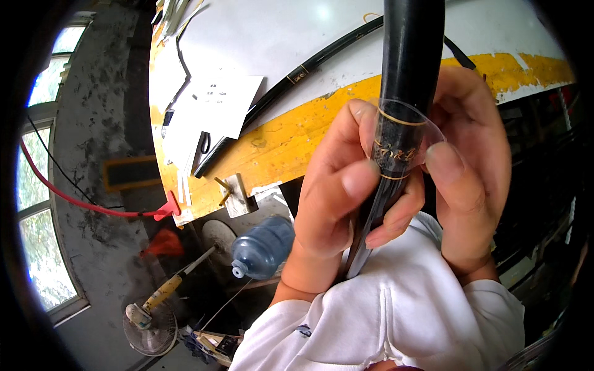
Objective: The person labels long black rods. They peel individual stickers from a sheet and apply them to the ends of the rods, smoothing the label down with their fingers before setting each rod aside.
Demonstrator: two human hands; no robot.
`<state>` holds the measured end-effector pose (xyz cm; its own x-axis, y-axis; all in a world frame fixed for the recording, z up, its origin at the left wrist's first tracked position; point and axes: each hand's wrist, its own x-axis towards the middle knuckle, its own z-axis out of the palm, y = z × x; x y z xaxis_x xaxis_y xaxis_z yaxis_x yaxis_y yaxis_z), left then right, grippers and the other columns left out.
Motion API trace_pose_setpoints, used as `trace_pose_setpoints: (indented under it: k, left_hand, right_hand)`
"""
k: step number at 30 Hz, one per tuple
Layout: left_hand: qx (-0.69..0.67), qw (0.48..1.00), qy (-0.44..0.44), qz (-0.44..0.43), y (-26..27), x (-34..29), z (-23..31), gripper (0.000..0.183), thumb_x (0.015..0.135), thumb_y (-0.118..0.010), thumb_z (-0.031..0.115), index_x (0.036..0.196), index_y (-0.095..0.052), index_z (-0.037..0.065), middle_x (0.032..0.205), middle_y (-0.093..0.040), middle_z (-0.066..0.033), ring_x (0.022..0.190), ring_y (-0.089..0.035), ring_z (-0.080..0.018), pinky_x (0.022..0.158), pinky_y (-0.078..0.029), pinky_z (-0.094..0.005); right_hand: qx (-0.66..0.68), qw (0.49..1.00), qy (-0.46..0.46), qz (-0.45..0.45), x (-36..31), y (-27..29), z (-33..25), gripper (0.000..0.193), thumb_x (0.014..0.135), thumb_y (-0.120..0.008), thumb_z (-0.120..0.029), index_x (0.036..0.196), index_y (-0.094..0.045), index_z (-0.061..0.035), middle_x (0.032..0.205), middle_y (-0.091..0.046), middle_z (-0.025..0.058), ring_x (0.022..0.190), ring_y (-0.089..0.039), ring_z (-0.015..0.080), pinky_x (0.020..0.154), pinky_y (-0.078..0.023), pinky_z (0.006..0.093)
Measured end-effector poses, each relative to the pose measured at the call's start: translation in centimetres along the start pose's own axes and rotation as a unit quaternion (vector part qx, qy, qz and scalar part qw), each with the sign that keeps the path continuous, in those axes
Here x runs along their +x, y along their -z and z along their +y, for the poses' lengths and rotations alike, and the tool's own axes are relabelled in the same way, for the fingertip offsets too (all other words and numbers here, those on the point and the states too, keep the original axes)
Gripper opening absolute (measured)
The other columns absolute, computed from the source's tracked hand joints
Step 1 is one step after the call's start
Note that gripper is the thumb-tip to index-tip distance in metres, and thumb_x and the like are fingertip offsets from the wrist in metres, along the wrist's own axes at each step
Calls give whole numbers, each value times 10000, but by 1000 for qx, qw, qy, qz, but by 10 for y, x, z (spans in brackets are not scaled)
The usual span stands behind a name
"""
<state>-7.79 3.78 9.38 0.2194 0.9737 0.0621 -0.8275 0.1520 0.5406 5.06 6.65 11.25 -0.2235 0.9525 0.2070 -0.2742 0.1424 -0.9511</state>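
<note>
A glossy black pole (413,55) with thin gold rings and gold lettering stands up in front of me, its lower end running down toward my white shirt. My left hand (337,185) is closed around it, thumb at the lettered part and fingers curling out beneath. A curved piece of clear film (431,131) lies across the lettered part. My right hand (470,148) pinches the film's right edge near its thumb tip, other fingers bent behind the pole. Where the film touches the pole at the back is hidden.
A white table (334,25) with a worn yellow edge lies ahead. On it are another black pole (315,59) and white paper sheets (226,102). A metal clamp (234,195) sits at the edge. Below are a blue water bottle (263,247) and a fan (150,328).
</note>
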Motion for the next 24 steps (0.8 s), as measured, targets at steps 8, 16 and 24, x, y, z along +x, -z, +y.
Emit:
trace_pose_setpoints:
  k: [8, 16, 24]
  left_hand:
    - [32, 995, 82, -39, 0, -13, -1, 416, 864, -621, 120, 1192, -402, -11, 868, -547, -94, 456, -439, -80, 414, -307, -213]
    - [421, 898, 93, 91, -8, -20, -2, 493, 888, -568, 47, 1324, -359, -46, 778, -590, -58, 654, -612, -158, 602, -470, -259]
    - [339, 934, 73, 85, -3, -19, -5, 460, 868, -538, 6, 1284, -356, -64, 884, -613, -98, 813, -636, -177, 761, -503, -294]
  right_hand:
    - [22, 988, -141, -51, 11, 7, -20, 399, 707, -683, -290, 906, -671, 55, 794, -656, 96, 715, -598, 135, 698, -463, 234]
    - [-25, 979, -195, -61, 14, 10, -14, 184, 801, -692, -123, 898, -690, 34, 692, -636, 20, 524, -528, 24, 447, -365, 161]
    - [35, 961, -211, -177, 30, 29, 8, 208, 812, -733, -116, 905, -675, 60, 724, -671, 94, 480, -585, 80, 373, -444, 196]
